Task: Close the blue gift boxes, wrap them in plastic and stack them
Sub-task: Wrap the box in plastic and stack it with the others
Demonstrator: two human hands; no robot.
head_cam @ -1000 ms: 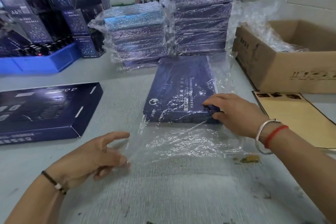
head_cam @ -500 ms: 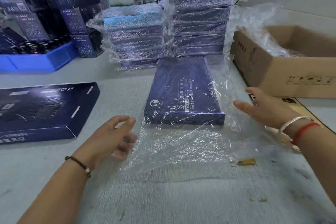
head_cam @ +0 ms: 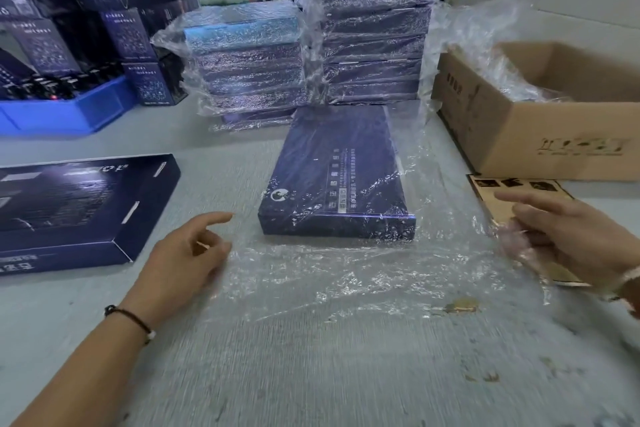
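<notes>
Nearest: left hand [head_cam: 180, 253] loosely spread w/ forefinger out, holding nothing, at the film's left edge; right hand [head_cam: 568, 239] pinches the plastic sheet [head_cam: 346, 281] at its right edge. Blue gift box [head_cam: 337, 180] lies closed on the sheet, mid-table. Behind it, wrapped stacks [head_cam: 311, 55]. Risk: one-sided pull could bunch or tear the thin film, or slide the box askew.

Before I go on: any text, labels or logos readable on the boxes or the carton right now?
Nothing reads clearly.
Wrapped blue box: round white logo, columns of print, too blurred.
Open blue box: white print, blurred.
Cardboard carton: dark printed marks, illegible.
Cardboard sheet: black handling symbols, no legible words.
</notes>
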